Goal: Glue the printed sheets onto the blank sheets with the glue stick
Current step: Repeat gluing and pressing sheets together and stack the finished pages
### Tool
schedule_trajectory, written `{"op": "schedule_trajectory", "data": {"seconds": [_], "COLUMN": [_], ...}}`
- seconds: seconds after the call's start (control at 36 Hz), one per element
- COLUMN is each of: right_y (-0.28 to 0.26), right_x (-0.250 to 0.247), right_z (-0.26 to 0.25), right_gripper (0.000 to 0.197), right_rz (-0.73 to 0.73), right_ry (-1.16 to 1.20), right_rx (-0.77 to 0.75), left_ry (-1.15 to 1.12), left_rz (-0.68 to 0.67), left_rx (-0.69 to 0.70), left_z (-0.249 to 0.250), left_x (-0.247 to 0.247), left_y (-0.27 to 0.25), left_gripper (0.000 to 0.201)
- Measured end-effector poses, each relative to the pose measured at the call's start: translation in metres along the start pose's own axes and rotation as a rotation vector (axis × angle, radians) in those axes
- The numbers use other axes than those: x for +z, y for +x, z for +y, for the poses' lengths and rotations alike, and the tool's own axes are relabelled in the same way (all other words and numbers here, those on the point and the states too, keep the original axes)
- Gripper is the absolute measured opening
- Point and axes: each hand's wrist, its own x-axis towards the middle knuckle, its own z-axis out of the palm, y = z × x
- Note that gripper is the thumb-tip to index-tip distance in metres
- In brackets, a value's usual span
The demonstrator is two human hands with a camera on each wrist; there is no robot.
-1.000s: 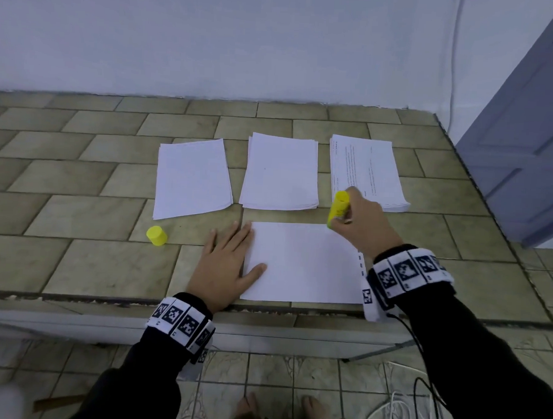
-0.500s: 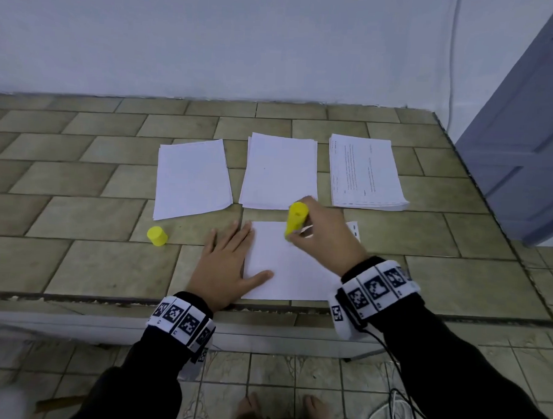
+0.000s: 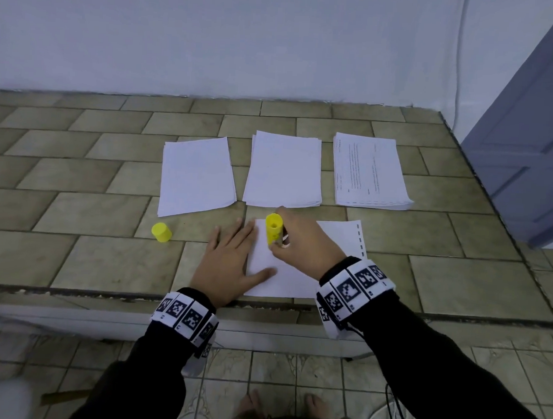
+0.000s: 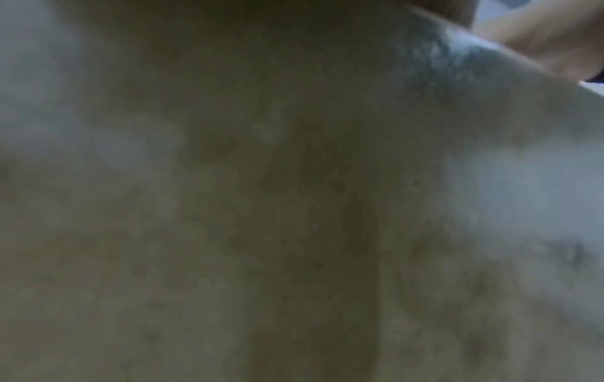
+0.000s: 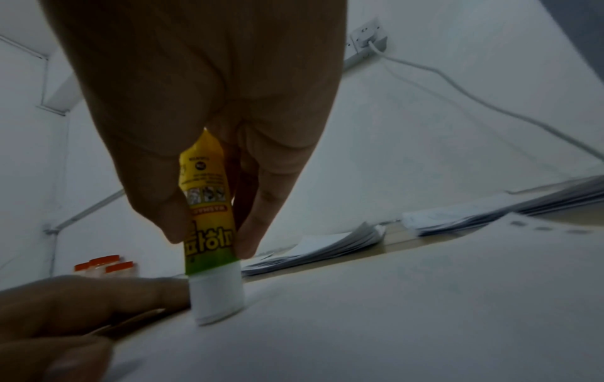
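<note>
Head view: right hand (image 3: 302, 245) pinches the glue stick (image 3: 273, 229), tip down on the sheet (image 3: 297, 276) at the counter (image 3: 108, 259) edge. It has travelled from the sheet's far right corner to its left side, so one glue pass appears complete. Left hand (image 3: 231, 264), spread flat, still pins the left edge. Cap (image 3: 161, 232) unmoved.

Left wrist view: dark, blurred.

Right wrist view: fingers (image 5: 258, 219) grip the stick; its white tip touches paper.

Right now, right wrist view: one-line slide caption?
Right hand presses an uncapped yellow glue stick onto a white sheet beside the left hand.
</note>
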Motion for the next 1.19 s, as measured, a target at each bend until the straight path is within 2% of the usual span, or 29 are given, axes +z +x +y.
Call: {"op": "schedule_trajectory", "data": {"seconds": [0.11,0.19,0.36,0.5,0.61,0.72,0.86,0.94,1.03,1.19], "right_y": [-0.011,-0.024,-0.046,-0.061,-0.065,-0.058,-0.045,-0.038,-0.033,-0.032], "right_x": [-0.016,-0.03,-0.051,-0.064,-0.069,-0.06,-0.029,-0.009,0.006,0.013], "right_z": [0.021,0.037,0.066,0.08,0.078,0.058,0.02,-0.001,-0.012,-0.009], "right_gripper": [0.016,0.007,0.012,0.01,0.014,0.014,0.021,0.023,0.022,0.02], "right_rz": [0.017,0.09,0.26,0.298,0.304,0.256,-0.005,-0.093,-0.142,-0.138], "right_ry": [0.032,0.063,0.053,0.019,0.006,0.122,0.217,0.198,0.149,0.116], "right_rx": [0.066,0.099,0.161,0.195,0.195,0.129,-0.003,-0.131,-0.211,-0.233], "left_ry": [-0.002,0.011,0.013,-0.011,-0.047,-0.045,-0.046,-0.065,-0.057,-0.067], "left_rz": [-0.011,-0.027,-0.029,-0.01,0.009,0.011,0.022,0.027,0.015,0.013], "left_rx": [-0.008,-0.012,-0.016,-0.004,0.007,0.001,0.012,0.025,0.05,0.05], "left_z": [0.001,0.001,0.001,0.001,0.0,0.0,0.0,-0.001,-0.006,-0.006], "left_x": [-0.002,-0.002,-0.003,-0.002,-0.001,-0.001,0.0,0.0,0.003,0.002], "left_y": [-0.001,-0.001,-0.001,-0.002,-0.002,-0.002,-0.001,-0.001,-0.001,0.0], "left_gripper": [0.115,0.111,0.106,0.102,0.084,0.075,0.073,0.072,0.068,0.073]}}
